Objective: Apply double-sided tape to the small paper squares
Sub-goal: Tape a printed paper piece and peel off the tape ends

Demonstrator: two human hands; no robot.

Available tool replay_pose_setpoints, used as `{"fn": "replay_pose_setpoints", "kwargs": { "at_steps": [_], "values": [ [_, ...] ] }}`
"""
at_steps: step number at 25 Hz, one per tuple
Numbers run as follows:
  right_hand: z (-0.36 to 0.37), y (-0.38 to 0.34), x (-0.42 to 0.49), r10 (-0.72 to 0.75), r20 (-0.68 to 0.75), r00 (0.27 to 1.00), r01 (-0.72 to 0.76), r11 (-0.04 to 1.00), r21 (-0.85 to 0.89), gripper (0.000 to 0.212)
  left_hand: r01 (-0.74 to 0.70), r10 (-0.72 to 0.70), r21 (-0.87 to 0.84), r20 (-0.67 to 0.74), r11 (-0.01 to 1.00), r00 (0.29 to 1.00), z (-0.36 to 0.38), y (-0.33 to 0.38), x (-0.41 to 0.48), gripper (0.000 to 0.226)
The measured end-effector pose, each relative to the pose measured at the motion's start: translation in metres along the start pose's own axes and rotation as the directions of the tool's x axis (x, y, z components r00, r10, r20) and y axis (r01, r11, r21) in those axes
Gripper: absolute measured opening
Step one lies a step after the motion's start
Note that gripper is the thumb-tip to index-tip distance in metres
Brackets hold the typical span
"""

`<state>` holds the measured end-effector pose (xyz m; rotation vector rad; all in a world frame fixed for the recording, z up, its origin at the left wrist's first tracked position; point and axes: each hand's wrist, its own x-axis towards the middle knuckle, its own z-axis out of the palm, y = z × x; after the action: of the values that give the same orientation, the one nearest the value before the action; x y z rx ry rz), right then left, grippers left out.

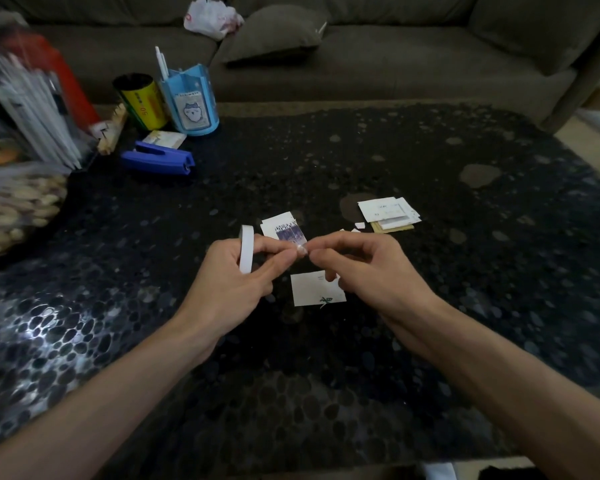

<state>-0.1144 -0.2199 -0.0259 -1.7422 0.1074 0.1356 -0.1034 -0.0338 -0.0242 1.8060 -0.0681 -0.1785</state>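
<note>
Left hand (227, 275) gripping the narrow white tape roll (246, 249), fingers (321, 253) of the right hand (357, 268) pinching its free end, the person should draw a short, taut strip for the small white paper square (316, 291) lying just beneath on the dark worktop (447, 161).

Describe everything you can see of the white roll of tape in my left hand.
The narrow white ring-shaped roll of double-sided tape is a thin hoop with a smooth, paper-like backing. It stands upright, seen almost edge-on, above the dark pebble-patterned table. The left hand holds it, fingers curled round it. A short pale end seems to run toward the right hand, pinched between both hands' fingertips.
</note>
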Motion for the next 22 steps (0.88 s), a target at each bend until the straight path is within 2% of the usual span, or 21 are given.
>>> {"fn": "replay_pose_setpoints", "kwargs": {
  "at_steps": [5, 10, 14, 16, 18, 22],
  "values": [
    [-0.002, 0.0, -0.002, -0.026, 0.002, 1.0, 0.026, 0.999, 0.024, 0.006, -0.012, 0.012, 0.016, 0.019, 1.0, 1.0, -0.001, -0.003, 0.001, 0.013],
    [-0.003, 0.002, 0.0, -0.015, -0.015, 1.0, 0.015, 1.0, 0.002, 0.007, -0.011, 0.01, 0.015, 0.035, 1.0, 0.999, 0.0, -0.006, 0.003, 0.014],
    [-0.004, 0.006, 0.003, 0.039, -0.099, 0.994, -0.039, 0.999, 0.003, 0.007, 0.013, -0.012, 0.04, -0.022, 0.999, 1.0, -0.003, -0.011, 0.006, 0.015],
    [-0.009, 0.008, 0.004, 0.099, -0.132, 0.986, -0.107, 0.993, -0.052, 0.007, -0.023, 0.029, 0.138, -0.036, 0.99, 0.999, -0.012, -0.012, 0.011, 0.018],
    [-0.014, 0.009, 0.005, 0.16, -0.1, 0.982, -0.175, 0.97, -0.167, 0.008, -0.113, 0.107, 0.271, 0.036, 0.956, 0.994, -0.018, -0.014, 0.016, 0.019],
    [-0.013, 0.011, 0.007, 0.215, -0.028, 0.976, -0.214, 0.933, -0.288, 0.019, -0.233, 0.181, 0.508, 0.15, 0.829, 0.972, -0.016, -0.026, 0.016, 0.02]
  ]
}}
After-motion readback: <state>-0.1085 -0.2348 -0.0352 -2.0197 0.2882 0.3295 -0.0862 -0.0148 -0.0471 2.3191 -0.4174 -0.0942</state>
